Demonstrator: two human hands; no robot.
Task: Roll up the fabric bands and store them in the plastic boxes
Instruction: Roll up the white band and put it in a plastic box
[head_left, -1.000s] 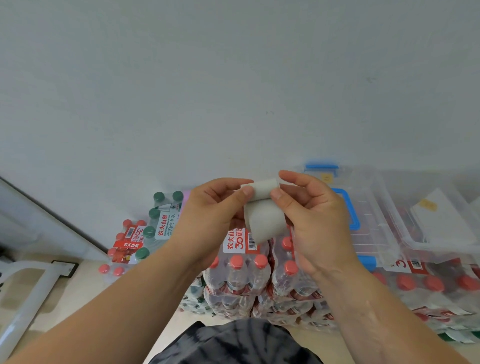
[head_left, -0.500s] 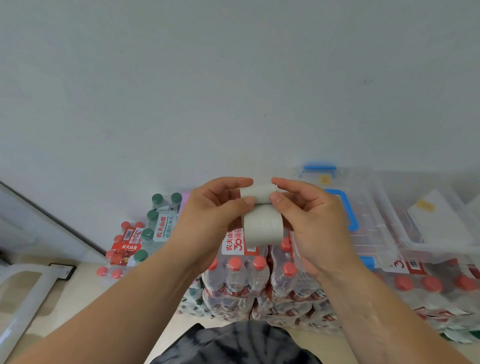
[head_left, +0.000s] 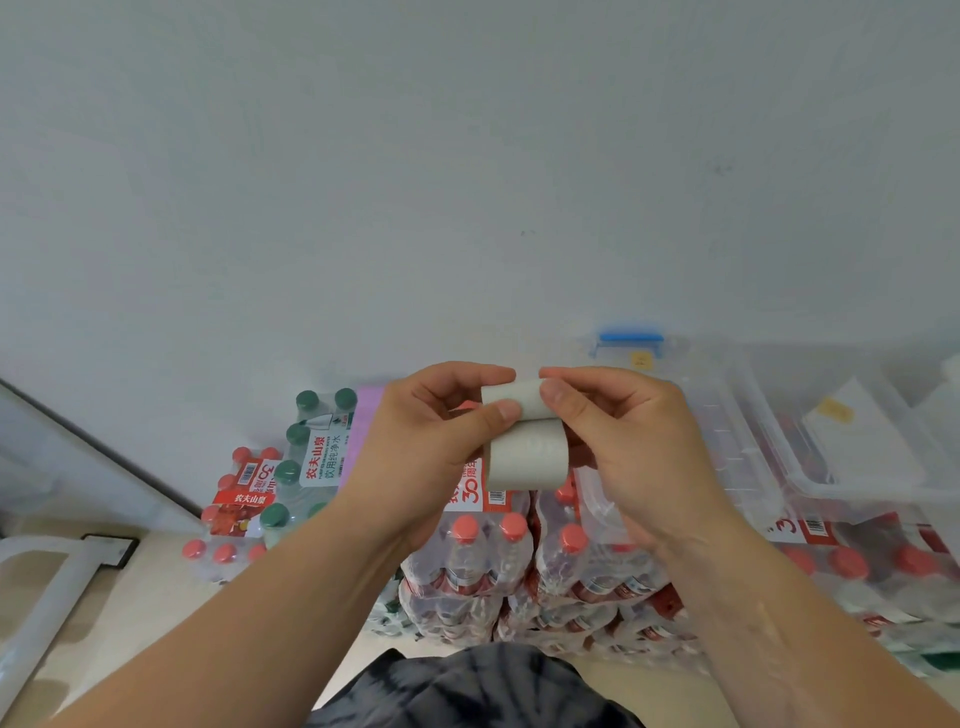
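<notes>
The loose tail of the pale grey fabric band (head_left: 525, 460), which hung askew a second ago, now drops straight. The right thumb has also slid in to meet the rolled part.

The band is held in the air at chest height, in front of a plain wall. Its wound part lies crosswise, with the long axis running from hand to hand, and the flat tail hangs below it. The left hand (head_left: 431, 441) pinches the roll's left end between thumb and forefinger in a narrow grip. The right hand (head_left: 623, 447) pinches the right end the same way.

The clear plastic boxes with blue latches (head_left: 727, 431) lie to the right and a little beyond, on shrink-wrapped packs of red-capped water bottles (head_left: 483, 566). The right hand is the nearer one, so I judge it would carry the finished roll across. The tail must be wound up first.

The thumbs cover both ends of the roll, so I cannot tell how many turns are wound or how tight they are. The boxes are hazy and cut off at the right edge. I cannot make out whether their lids are on or what they hold.
</notes>
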